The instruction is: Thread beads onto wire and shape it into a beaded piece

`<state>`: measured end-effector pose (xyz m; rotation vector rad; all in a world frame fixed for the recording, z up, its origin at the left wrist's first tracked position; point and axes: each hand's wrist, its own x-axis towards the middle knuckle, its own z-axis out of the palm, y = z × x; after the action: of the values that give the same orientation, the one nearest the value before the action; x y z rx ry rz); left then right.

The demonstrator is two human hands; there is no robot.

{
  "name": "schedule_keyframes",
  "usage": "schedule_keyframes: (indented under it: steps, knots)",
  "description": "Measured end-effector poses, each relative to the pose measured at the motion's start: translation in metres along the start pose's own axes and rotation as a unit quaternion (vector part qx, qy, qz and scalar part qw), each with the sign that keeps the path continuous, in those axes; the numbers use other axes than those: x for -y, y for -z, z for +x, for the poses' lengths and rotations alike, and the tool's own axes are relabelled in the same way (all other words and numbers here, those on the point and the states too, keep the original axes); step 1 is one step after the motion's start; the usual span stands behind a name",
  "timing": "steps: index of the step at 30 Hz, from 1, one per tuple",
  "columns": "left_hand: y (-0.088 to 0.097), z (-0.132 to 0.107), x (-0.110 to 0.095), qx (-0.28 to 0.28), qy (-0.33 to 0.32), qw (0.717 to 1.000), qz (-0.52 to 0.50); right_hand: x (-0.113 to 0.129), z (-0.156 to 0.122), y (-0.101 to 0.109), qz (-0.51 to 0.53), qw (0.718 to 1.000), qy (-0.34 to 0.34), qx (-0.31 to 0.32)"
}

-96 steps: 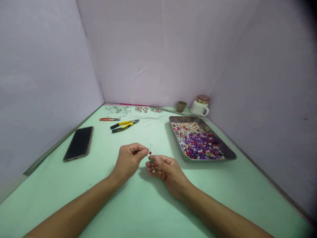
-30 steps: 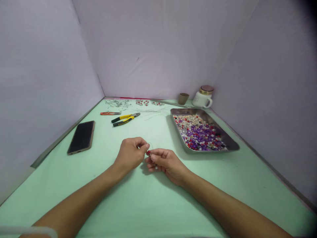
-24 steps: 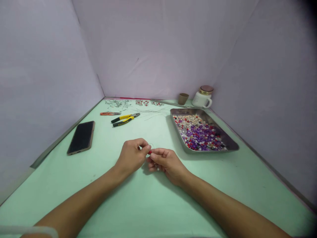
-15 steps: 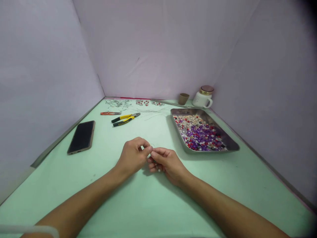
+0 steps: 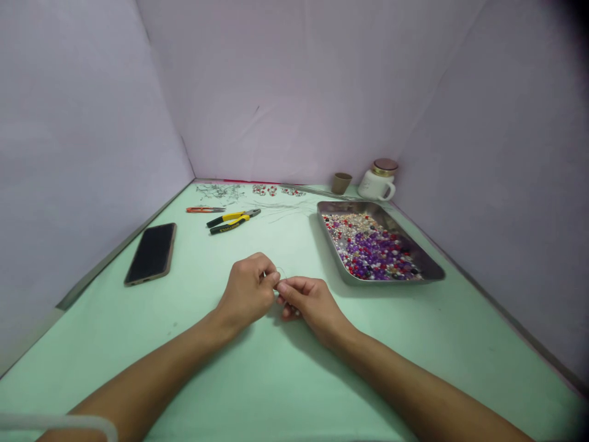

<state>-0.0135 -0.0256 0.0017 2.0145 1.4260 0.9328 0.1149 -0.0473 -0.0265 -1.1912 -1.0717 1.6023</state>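
Observation:
Over the middle of the green table my left hand (image 5: 251, 287) and my right hand (image 5: 313, 305) meet, fingertips almost touching. Thumb and forefinger of each are pinched on a thin wire (image 5: 281, 270), which curves up in a small loop between them. The curled lower fingers of my right hand partly hide some small pale beads near the palm; how they are attached I cannot make out. To the right stands a metal tray (image 5: 432, 270) of loose purple, red, white and cream beads (image 5: 375, 248).
Yellow-and-black pliers (image 5: 234, 221), orange thread snips (image 5: 205, 210) and a phone (image 5: 151, 253) lie on the left. Along the back are cut wire pieces (image 5: 221, 194), red-and-clear bead rings (image 5: 272, 191), longer wires (image 5: 283, 210), a brown cup (image 5: 341, 183) and a lidded white mug (image 5: 378, 181).
My fingertips have drawn slightly apart, and the wire loop between them shows more clearly. The beads by my right palm are more hidden. Things on the table have stayed put.

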Motion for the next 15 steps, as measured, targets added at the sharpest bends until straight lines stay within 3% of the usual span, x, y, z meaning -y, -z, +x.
schedule_keyframes:
  steps: [11,15]
  knots:
    - [0.0002,0.0018,0.0003,-0.007,0.008,0.999,-0.053,-0.0011,0.0007,0.0038,-0.076,0.997,0.032,0.003]
    - [0.0002,0.0032,0.0013,0.018,0.080,0.987,-0.139,-0.0004,-0.0006,0.0039,-0.082,0.994,0.076,-0.008]
